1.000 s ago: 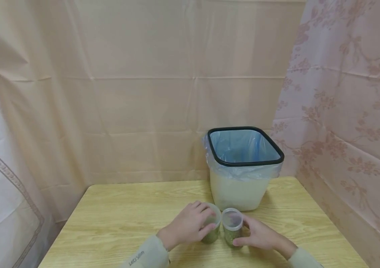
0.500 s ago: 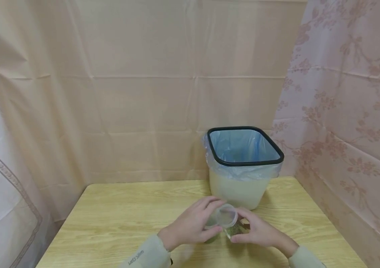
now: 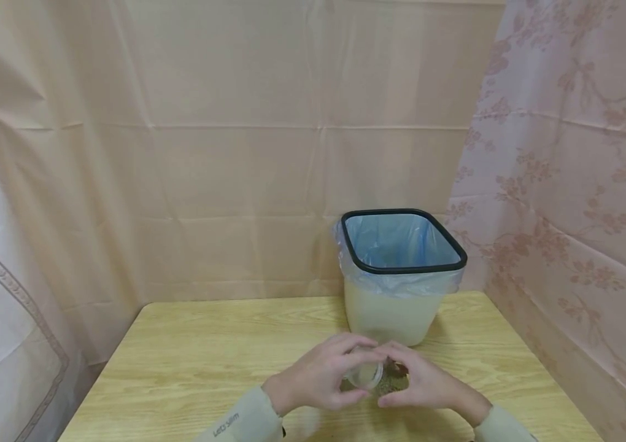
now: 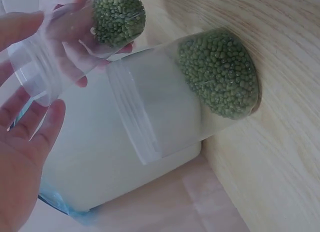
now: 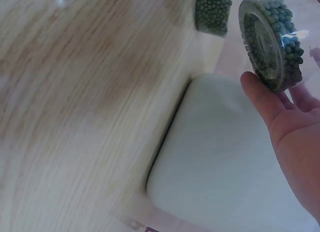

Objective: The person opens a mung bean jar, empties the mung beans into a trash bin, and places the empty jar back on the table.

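Note:
My right hand (image 3: pixel 426 380) grips a small clear plastic jar (image 4: pixel 75 37) near its base, lifted and tilted with its top towards my left hand. Green mung beans (image 5: pixel 287 42) fill its lower part. The left hand (image 3: pixel 318 377) has its thumb and fingers curled round the jar's translucent top, fingertips right at the rim. A wider clear jar (image 4: pixel 170 107), also holding green mung beans (image 4: pixel 220 74), stands upright on the table close by. In the head view my left hand mostly hides this standing jar.
A cream bin (image 3: pixel 390 313) with a black rim and bluish plastic liner stands just beyond the hands. The wood-grain table (image 3: pixel 208 356) extends to the left. A beige curtain (image 3: pixel 235 184) hangs behind, a pink floral one (image 3: pixel 578 215) on the right.
The right hand has lifted the small jar and tipped it leftward. My left hand has moved from the wider jar to the small jar's top.

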Demonstrator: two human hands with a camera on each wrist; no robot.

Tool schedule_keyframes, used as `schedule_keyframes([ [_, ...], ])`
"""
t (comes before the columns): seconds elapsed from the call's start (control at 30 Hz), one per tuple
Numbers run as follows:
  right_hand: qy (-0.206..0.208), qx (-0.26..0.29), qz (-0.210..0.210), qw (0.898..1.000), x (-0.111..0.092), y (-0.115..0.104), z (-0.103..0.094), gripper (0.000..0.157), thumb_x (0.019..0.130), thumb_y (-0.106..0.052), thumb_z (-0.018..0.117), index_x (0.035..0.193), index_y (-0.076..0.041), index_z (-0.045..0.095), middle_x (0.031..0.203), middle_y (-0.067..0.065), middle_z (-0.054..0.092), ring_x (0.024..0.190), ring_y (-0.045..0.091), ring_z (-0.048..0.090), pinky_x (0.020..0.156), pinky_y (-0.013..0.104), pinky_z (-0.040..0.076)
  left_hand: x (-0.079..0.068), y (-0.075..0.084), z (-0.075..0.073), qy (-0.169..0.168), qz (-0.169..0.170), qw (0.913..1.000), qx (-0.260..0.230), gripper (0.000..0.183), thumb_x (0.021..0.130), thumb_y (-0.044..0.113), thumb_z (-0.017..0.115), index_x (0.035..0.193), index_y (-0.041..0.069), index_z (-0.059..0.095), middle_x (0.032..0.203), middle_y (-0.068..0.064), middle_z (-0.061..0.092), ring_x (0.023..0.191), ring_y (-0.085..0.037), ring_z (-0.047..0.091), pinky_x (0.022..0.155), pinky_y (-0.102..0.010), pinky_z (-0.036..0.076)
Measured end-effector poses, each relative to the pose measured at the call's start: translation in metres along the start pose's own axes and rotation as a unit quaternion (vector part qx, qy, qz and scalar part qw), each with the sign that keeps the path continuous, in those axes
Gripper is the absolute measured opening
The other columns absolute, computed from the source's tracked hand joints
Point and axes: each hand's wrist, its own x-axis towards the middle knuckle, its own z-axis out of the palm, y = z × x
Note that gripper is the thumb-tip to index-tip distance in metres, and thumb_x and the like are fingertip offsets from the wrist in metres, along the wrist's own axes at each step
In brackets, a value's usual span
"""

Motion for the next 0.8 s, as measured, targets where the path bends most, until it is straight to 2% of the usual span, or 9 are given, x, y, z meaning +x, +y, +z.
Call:
schedule_keyframes([
  [0.13, -0.014, 0.001, 0.014, 1.000, 0.000, -0.003, -0.002, 0.066, 0.087, -0.028, 0.083, 0.145, -0.028, 0.051, 0.137, -0.004, 0.059, 0.119, 0.016, 0.058, 0.096, 0.033, 0.050, 0.001, 0.002, -0.001, -0.012, 0.004, 0.9999, 0.004, 0.061, 0.081, 0.021, 0.084, 0.136, 0.014, 0.061, 0.135, -0.006, 0.058, 0.121, -0.016, 0.056, 0.106, -0.023, 0.041],
  [0.2, -0.017, -0.009, 0.018, 1.000, -0.001, -0.004, -0.003, 0.066, 0.087, -0.033, 0.082, 0.145, -0.027, 0.051, 0.139, -0.006, 0.058, 0.123, 0.016, 0.058, 0.100, 0.034, 0.049, 0.001, 0.003, -0.003, -0.023, -0.003, 0.9997, 0.001, 0.064, 0.078, 0.018, 0.087, 0.136, 0.014, 0.061, 0.134, -0.006, 0.058, 0.121, -0.016, 0.056, 0.106, -0.023, 0.041],
  [0.33, -0.017, -0.048, 0.016, 0.999, 0.000, -0.006, -0.007, 0.070, 0.087, -0.042, 0.080, 0.146, -0.024, 0.049, 0.140, -0.007, 0.057, 0.123, 0.014, 0.057, 0.101, 0.033, 0.049, 0.002, 0.002, -0.004, -0.030, -0.002, 0.9995, 0.011, 0.066, 0.075, 0.017, 0.089, 0.134, 0.014, 0.061, 0.135, -0.005, 0.059, 0.121, -0.017, 0.056, 0.106, -0.023, 0.041],
  [0.5, -0.015, -0.091, 0.009, 0.996, 0.006, -0.010, -0.012, 0.078, 0.085, -0.048, 0.079, 0.150, -0.017, 0.047, 0.142, -0.007, 0.055, 0.125, 0.015, 0.057, 0.103, 0.035, 0.048, 0.002, -0.001, -0.005, -0.021, 0.011, 0.9993, 0.028, 0.064, 0.074, 0.018, 0.091, 0.131, 0.010, 0.062, 0.134, -0.006, 0.062, 0.121, -0.016, 0.058, 0.105, -0.021, 0.042],
  [0.7, -0.016, -0.101, 0.015, 0.995, 0.009, -0.015, -0.014, 0.075, 0.084, -0.049, 0.080, 0.146, -0.017, 0.052, 0.135, -0.010, 0.059, 0.120, 0.011, 0.058, 0.100, 0.034, 0.049, 0.002, -0.003, -0.007, -0.017, 0.013, 0.9992, 0.034, 0.062, 0.073, 0.018, 0.091, 0.129, 0.011, 0.064, 0.131, -0.005, 0.063, 0.117, -0.015, 0.060, 0.102, -0.020, 0.044],
  [0.8, -0.010, -0.108, 0.020, 0.994, 0.009, -0.016, -0.014, 0.074, 0.084, -0.050, 0.081, 0.145, -0.019, 0.052, 0.132, -0.012, 0.059, 0.118, 0.010, 0.058, 0.099, 0.034, 0.050, 0.003, -0.005, -0.007, -0.010, 0.024, 0.9986, 0.046, 0.062, 0.073, 0.020, 0.091, 0.128, 0.011, 0.065, 0.130, -0.005, 0.063, 0.116, -0.014, 0.060, 0.101, -0.020, 0.044],
])
